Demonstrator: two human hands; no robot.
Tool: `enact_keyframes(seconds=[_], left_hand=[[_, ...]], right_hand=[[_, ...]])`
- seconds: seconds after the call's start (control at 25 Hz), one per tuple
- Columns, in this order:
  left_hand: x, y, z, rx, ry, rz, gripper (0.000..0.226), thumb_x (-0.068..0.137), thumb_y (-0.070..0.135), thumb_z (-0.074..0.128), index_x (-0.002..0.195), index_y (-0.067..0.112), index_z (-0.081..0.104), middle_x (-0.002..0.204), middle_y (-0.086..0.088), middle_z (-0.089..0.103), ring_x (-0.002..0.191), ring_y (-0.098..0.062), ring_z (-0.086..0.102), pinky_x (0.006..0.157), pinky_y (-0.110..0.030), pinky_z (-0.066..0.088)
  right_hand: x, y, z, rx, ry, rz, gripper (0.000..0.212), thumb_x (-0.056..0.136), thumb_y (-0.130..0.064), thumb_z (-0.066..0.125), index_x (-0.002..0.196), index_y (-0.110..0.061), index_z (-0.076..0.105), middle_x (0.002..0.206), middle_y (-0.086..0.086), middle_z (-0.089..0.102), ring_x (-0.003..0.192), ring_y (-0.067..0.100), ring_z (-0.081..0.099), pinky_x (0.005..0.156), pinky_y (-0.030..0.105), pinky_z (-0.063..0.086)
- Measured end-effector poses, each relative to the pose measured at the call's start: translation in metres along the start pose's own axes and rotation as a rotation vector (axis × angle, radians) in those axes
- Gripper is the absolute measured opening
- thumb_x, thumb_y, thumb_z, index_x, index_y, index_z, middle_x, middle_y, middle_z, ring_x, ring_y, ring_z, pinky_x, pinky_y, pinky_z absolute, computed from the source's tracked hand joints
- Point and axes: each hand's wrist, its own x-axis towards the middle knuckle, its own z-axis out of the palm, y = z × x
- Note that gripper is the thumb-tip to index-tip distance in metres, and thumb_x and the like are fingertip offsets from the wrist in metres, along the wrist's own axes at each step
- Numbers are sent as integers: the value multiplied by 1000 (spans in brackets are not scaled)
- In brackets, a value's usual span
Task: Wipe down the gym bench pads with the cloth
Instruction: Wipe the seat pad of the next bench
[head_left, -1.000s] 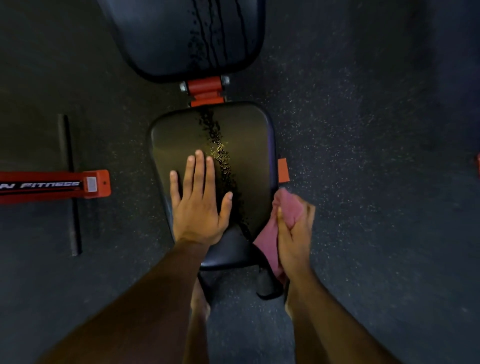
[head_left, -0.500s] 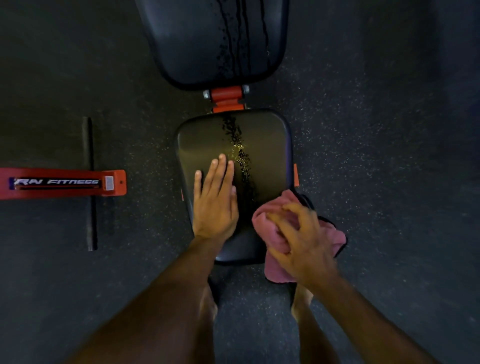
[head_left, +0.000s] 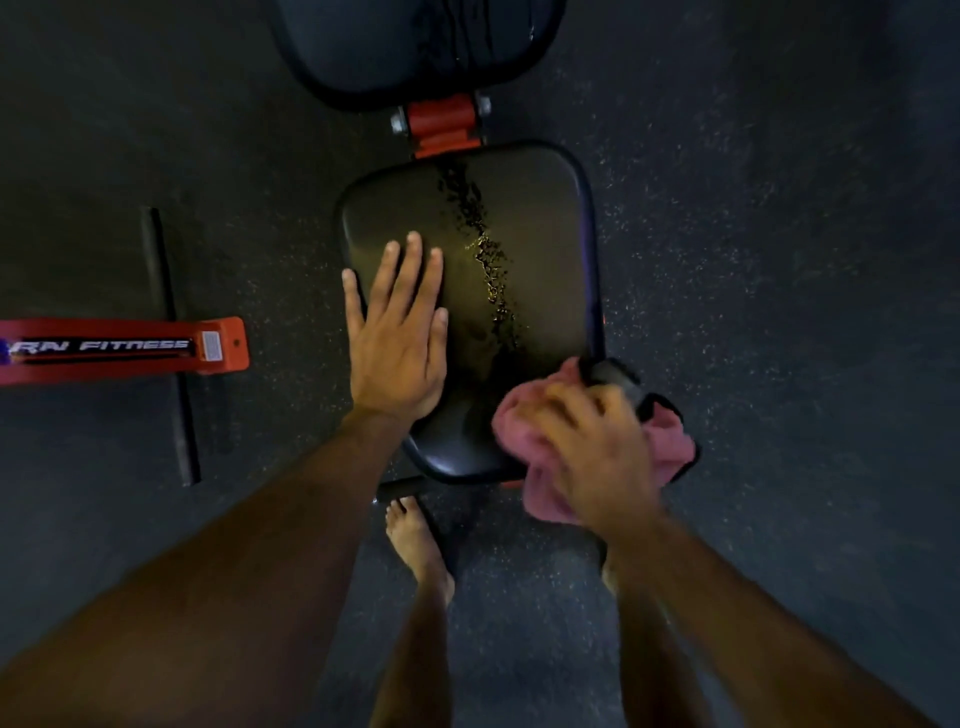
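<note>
My left hand (head_left: 397, 338) lies flat on the seat pad (head_left: 524, 208), bracing it. My right hand (head_left: 592, 452) bunches the pink cloth (head_left: 670, 436) at the pad's near right corner. Next I should sweep across the wet streak (head_left: 485, 260).

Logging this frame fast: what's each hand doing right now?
Left hand: open, flat on the seat pad.
Right hand: blurred, fingers curled on the cloth at the pad's near right corner.

Dim, dark speckled rubber floor (head_left: 753, 260) (red frame bar (head_left: 119, 351) at left)
</note>
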Motion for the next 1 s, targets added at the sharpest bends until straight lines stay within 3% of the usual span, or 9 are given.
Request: enact_keyframes(seconds=[0.08,0.16,0.28,0.36,0.48,0.6,0.76,0.88,1.0], left_hand=[[0,1,2,13,10,16,57,109,35,27,162,16,32,172,-4,23,160,-23,15,126,-63,6],[1,-1,3,19,4,13,58,109,36,25,163,16,31,172,-5,23,160,-23,15,126,-63,7],[-1,-1,2,13,0,15,59,109,37,24,163,17,30,172,-4,22,160,-23,15,126,-64,7],[0,0,1,2,-10,9,58,108,36,26,163,17,29,172,-4,21,160,-23,14,126,-63,5],[-1,-1,3,2,-16,10,59,108,35,27,164,17,27,173,-4,20,160,-23,14,126,-63,5],[0,-1,1,16,-13,13,60,107,35,27,164,17,27,173,-4,19,160,-24,13,126,-64,7],[0,-2,4,21,-1,14,60,106,35,29,163,16,29,173,-4,21,160,-24,15,126,-63,6],[-1,-3,4,-4,-5,18,61,107,36,27,163,14,30,173,-5,21,160,-24,14,126,-64,6],[-1,-1,1,1,-16,15,61,107,36,26,163,14,30,173,-5,20,160,-25,14,125,-65,8]], right_hand=[[36,24,-9,14,60,176,42,76,-18,65,118,-20,64,127,6,57,96,34,50,77,42,44],[60,10,-11,47,78,219,43,75,-16,61,118,-21,64,125,5,57,93,32,46,74,40,42],[16,-21,-1,-2,-75,-83,49,72,-15,75,118,-24,61,125,0,55,87,25,43,68,38,42],[-15,-1,-12,-1,-91,-182,43,71,-12,69,112,-23,65,118,-3,52,87,24,41,74,36,41],[12,36,-35,93,56,70,31,82,-19,53,110,-16,66,122,2,49,94,29,42,74,45,48],[81,43,-36,36,113,142,38,84,-15,63,122,-16,60,130,10,52,102,34,45,80,43,47],[182,41,-33,-36,102,327,44,90,-31,66,131,-22,54,136,9,48,113,29,46,90,34,44],[171,14,-29,-90,25,72,49,80,-28,72,127,-24,58,132,6,51,105,30,48,78,32,37],[101,30,-31,20,-70,-114,53,69,-14,75,119,-19,60,125,9,57,94,34,48,72,44,48]])
